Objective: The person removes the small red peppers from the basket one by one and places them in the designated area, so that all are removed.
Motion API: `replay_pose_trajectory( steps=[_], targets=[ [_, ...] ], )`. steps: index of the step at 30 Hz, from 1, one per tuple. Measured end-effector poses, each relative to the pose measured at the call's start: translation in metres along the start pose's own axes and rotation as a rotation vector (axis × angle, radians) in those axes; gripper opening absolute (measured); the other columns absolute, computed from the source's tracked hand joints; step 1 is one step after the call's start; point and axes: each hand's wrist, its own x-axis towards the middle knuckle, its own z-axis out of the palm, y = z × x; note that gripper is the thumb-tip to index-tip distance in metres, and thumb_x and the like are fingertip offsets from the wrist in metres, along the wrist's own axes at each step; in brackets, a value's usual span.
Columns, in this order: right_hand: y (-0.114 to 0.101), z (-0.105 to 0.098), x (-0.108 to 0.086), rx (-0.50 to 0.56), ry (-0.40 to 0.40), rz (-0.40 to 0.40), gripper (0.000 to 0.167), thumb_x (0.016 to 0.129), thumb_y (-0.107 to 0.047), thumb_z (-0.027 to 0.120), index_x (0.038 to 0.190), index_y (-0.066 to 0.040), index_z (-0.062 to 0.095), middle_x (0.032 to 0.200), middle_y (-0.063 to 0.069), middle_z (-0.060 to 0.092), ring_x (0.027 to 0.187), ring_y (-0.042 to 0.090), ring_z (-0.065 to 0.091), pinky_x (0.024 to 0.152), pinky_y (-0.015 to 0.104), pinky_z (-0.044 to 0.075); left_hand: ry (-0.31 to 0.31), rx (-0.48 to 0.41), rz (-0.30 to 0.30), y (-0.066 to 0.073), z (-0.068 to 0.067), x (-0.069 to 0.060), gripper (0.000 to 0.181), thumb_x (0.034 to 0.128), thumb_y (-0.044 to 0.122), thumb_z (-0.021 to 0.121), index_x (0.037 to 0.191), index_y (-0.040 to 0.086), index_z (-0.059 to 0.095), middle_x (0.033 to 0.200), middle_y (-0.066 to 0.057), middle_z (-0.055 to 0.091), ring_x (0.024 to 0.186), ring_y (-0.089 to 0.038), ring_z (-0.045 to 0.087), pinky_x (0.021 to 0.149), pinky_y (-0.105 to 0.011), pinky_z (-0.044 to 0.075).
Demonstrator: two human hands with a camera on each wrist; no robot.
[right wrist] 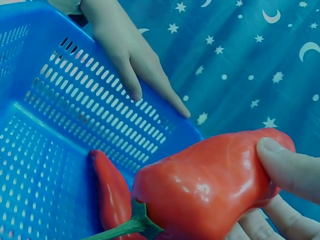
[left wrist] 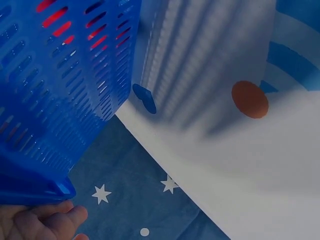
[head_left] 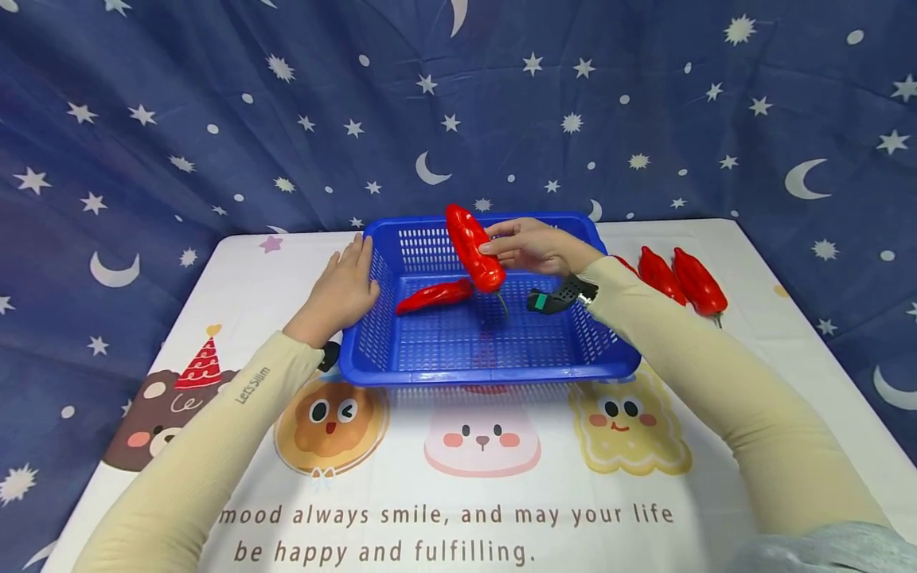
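Note:
Above the blue plastic basket, my right hand pinches a red pepper between thumb and fingers. In the right wrist view, the held pepper shows its green stem pointing down left. Another red pepper lies on the basket floor, toward its left side. My left hand rests on the basket's left rim with its fingers extended. In the left wrist view, fingertips of the left hand show beside the basket's corner.
Several red peppers lie on the table to the right of the basket, one partly hidden by the right forearm. A white printed cloth covers the table. Behind it hangs a dark blue curtain with stars and moons.

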Motion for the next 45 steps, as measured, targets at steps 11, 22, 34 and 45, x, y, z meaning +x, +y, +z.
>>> replay_pose_trajectory(
  steps=[11, 22, 34, 45],
  targets=[
    [-0.002, -0.032, -0.036, 0.012, 0.053, -0.066, 0.047, 0.091, -0.011, 0.058, 0.134, 0.002, 0.042, 0.102, 0.003, 0.064, 0.086, 0.016, 0.068, 0.076, 0.027, 0.058, -0.001, -0.010, 0.000, 0.000, 0.000, 0.001, 0.068, 0.0916, 0.018, 0.040, 0.146, -0.010, 0.011, 0.154, -0.030, 0.011, 0.143, -0.042, 0.015, 0.118, -0.053, 0.009],
    [-0.006, -0.061, -0.080, 0.009, 0.132, -0.112, 0.038, 0.090, -0.013, 0.060, 0.124, -0.004, 0.046, 0.096, -0.001, 0.067, 0.084, 0.013, 0.070, 0.073, 0.023, 0.057, -0.005, -0.015, -0.001, -0.001, 0.000, 0.001, 0.068, 0.0923, 0.018, 0.039, 0.147, -0.010, 0.009, 0.154, -0.030, 0.010, 0.143, -0.042, 0.015, 0.118, -0.053, 0.008],
    [0.005, -0.090, -0.120, 0.023, 0.198, -0.095, 0.029, 0.091, -0.015, 0.058, 0.119, -0.012, 0.050, 0.098, -0.004, 0.069, 0.085, 0.014, 0.071, 0.073, 0.028, 0.058, -0.005, -0.026, 0.004, -0.001, -0.001, 0.001, 0.068, 0.0925, 0.017, 0.039, 0.146, -0.010, 0.010, 0.154, -0.030, 0.010, 0.143, -0.043, 0.015, 0.118, -0.053, 0.008],
    [0.016, -0.116, -0.147, 0.017, 0.264, -0.094, 0.015, 0.093, -0.015, 0.055, 0.105, -0.023, 0.060, 0.096, -0.006, 0.068, 0.084, 0.013, 0.071, 0.072, 0.028, 0.058, -0.009, -0.028, 0.006, -0.002, 0.000, 0.000, 0.067, 0.0929, 0.018, 0.038, 0.147, -0.010, 0.009, 0.154, -0.029, 0.008, 0.144, -0.042, 0.013, 0.118, -0.053, 0.007]
  ],
)
